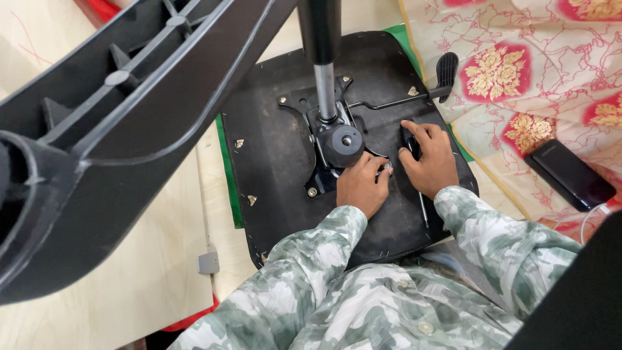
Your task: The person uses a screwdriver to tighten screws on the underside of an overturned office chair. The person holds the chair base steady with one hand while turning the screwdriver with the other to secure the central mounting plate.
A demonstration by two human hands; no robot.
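screwdriver [420,194] under right hand [429,162] fingers [414,129]

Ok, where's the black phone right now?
In the head view the black phone lies at the right, on the patterned cloth beside the upturned seat base, to the right of the right hand.
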